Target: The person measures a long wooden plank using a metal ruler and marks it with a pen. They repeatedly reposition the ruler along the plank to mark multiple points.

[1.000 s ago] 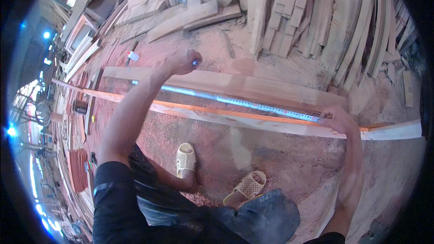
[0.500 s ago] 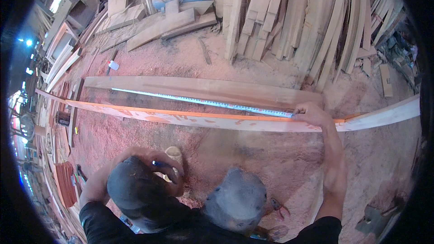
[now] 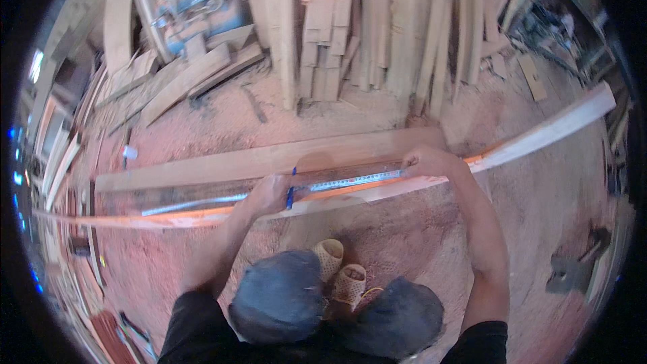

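Note:
A long narrow board [image 3: 539,138] with a pale face and orange-lit upper edge crosses in front of me, seemingly on edge. Along it runs a white measuring tape [image 3: 354,182]. My right hand [image 3: 430,162] is closed on the tape's right end, fingers pinched over the board. Farther left, my left hand [image 3: 268,195] is closed around a slim blue pen [image 3: 291,189], held nearly upright by the tape; its tip is blurred. Just beyond the tape, a wider brown board [image 3: 269,156] lies on the ground.
Sawdust covers the floor [image 3: 222,128]. Stacked planks [image 3: 327,40] lean at the back, beside a blue compressor-like machine [image 3: 202,17] and loose offcuts [image 3: 189,84]. Nearer me are my knees [image 3: 280,296] and perforated sandals [image 3: 349,283]. A dark metal piece [image 3: 569,266] lies at right.
My left hand has moved from beside my left knee up to the tape, with the pen. My right hand still pinches the tape end. The view has shifted and tilted.

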A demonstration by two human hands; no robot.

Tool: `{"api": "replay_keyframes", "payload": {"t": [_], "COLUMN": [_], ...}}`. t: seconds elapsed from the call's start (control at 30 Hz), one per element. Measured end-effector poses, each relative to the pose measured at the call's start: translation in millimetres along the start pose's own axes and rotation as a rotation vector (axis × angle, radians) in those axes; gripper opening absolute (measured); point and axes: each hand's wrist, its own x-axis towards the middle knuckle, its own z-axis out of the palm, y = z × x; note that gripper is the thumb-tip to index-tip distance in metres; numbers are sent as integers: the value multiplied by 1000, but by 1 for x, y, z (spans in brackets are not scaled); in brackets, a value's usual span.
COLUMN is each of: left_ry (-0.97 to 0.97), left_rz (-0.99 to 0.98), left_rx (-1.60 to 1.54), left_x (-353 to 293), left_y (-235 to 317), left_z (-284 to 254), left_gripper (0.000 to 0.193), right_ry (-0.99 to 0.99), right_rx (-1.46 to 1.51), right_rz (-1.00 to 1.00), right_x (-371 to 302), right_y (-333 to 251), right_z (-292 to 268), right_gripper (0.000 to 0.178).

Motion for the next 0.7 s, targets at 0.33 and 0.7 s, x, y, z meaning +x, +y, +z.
{"api": "replay_keyframes", "payload": {"t": [0.33, 0.7], "left_ry": [-128, -163], "left_rz": [-91, -14], "left_rx": [-19, -246], "left_x": [-5, 14], "left_y": [16, 9], "left_z": [-8, -13], "left_gripper": [23, 14], "right_ry": [84, 9], "right_rx": [-431, -220], "right_rz": [-72, -87], "right_x": [-12, -1], "right_y": [-13, 22], "right_z": [5, -8], "right_gripper": [34, 29]}}
